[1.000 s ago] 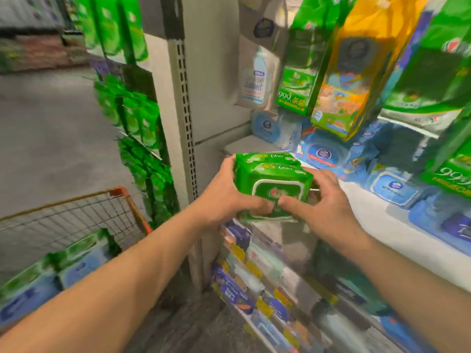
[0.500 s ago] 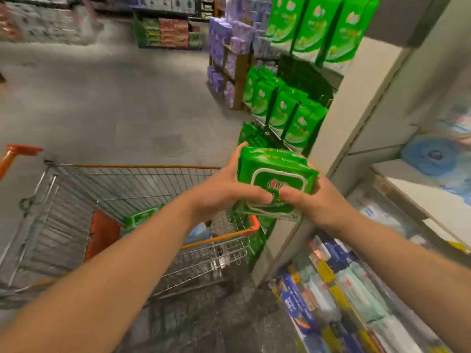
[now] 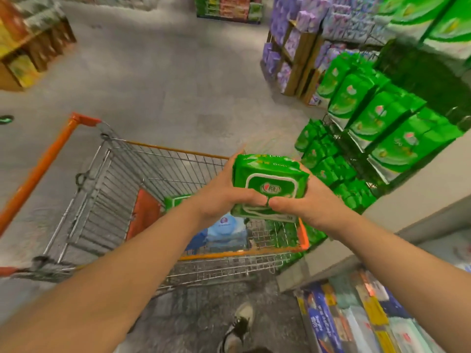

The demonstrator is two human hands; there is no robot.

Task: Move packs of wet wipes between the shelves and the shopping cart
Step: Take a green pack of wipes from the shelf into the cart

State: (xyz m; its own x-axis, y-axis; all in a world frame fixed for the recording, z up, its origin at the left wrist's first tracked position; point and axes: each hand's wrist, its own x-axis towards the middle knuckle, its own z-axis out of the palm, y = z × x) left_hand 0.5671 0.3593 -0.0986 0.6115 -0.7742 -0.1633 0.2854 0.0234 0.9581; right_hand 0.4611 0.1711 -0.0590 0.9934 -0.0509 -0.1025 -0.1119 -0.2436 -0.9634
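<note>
The thumbs met at the front of the green packs of wipes (image 3: 270,184), pressed onto the lower edge of the printed lid, while the other fingers curled round behind and stayed mostly hidden. The left hand (image 3: 224,197) clamped the left side and the right hand (image 3: 313,202) clamped the right side, so the stack of what looked like two packs was squeezed between both palms. The packs sat just right of the middle of the frame, held in the air above the right end of the shopping cart (image 3: 158,261). Inside the cart, below the left wrist, lay a blue pack (image 3: 224,233), and a second green pack (image 3: 175,201) showed behind it near the orange flap. To the right of the frame, green bags (image 3: 377,118) hung on a rack, and purple packs (image 3: 290,42) were stacked at the upper right. A shoe (image 3: 239,324) showed at the bottom centre on the grey floor (image 3: 165,72).
</note>
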